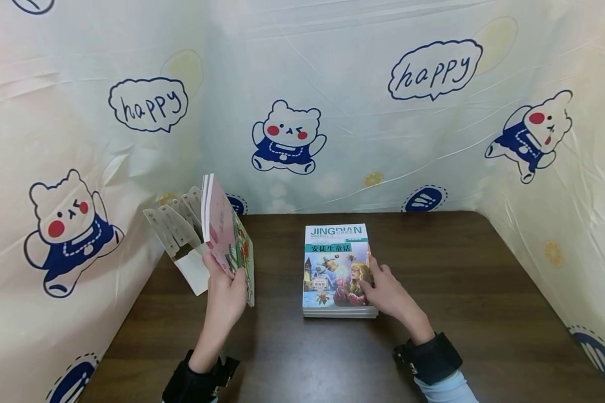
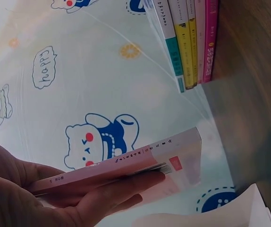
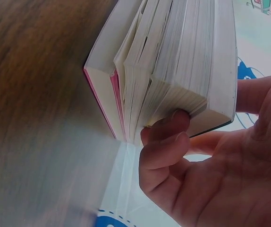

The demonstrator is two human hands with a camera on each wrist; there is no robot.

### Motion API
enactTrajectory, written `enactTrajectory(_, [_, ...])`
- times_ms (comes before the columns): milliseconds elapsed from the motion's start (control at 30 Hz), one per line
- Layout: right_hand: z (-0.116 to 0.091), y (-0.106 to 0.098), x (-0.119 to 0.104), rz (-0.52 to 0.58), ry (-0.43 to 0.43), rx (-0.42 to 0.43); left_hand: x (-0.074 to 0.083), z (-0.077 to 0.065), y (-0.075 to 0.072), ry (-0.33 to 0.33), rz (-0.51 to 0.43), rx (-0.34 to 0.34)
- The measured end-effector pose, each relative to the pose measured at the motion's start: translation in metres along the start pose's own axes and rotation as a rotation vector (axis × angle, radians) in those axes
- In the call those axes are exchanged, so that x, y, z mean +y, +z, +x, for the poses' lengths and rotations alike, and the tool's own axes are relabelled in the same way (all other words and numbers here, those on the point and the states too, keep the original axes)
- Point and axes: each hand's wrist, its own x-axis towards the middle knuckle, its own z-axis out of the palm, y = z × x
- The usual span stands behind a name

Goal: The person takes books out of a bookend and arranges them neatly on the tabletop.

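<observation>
My left hand (image 1: pixel 225 288) grips a thin pink book (image 1: pixel 219 224) upright by its lower part, with a red and green picture on its cover. In the left wrist view, the thumb and fingers lie on either side of the book, whose pink spine (image 2: pixel 131 161) faces up. My right hand (image 1: pixel 390 291) holds the right side of a stack of books (image 1: pixel 335 274), its thumb on the top cover. That cover is blue and white with a cartoon figure. Curled fingers (image 3: pixel 166 156) touch the page edges in the right wrist view.
A white rack with several upright dividers (image 1: pixel 173 224) stands at the back left of the dark wooden table (image 1: pixel 448 268), just behind the pink book. A pale cloth (image 1: pixel 353 140) printed with bears hangs around the table's back and sides.
</observation>
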Motion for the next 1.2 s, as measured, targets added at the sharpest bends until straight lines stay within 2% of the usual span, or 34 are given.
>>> enactTrajectory(600, [0.000,0.000,0.000,-0.002,0.002,0.003,0.001,0.004,0.010,0.013,-0.014,-0.005])
enactTrajectory(1200, [0.000,0.001,0.000,0.000,0.005,0.006,0.003,0.008,0.018,0.050,-0.029,-0.047])
